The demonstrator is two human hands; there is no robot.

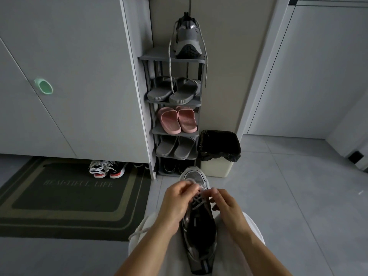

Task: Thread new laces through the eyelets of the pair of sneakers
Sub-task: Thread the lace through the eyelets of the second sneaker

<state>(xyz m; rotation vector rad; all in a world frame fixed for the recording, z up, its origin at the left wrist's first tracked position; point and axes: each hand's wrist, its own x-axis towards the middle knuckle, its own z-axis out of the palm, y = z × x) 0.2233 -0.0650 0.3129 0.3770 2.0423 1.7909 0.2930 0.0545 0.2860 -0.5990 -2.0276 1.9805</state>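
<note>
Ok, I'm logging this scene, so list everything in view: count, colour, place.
lap sneaker: 1, grey-black, on lap
lace: 1, pale grey, partly threaded in it
rack sneaker: 1, grey, top shelf
shoe rack: 1, grey, right of cabinet
grey slippers: 2 pairs, second and fourth shelves
pink slippers: 1 pair, third shelf
bin: 1, cream, black bag, right of rack
doormat: 1, dark green, on floor
black-red sneakers: 1 pair, under cabinet
left hand: 1, pinches lace
right hand: 1, pinches lace

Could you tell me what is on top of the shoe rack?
One grey sneaker stands on the rack's top shelf, its loose lace dangling past the grey slippers below. Anything behind it is hidden.
</note>
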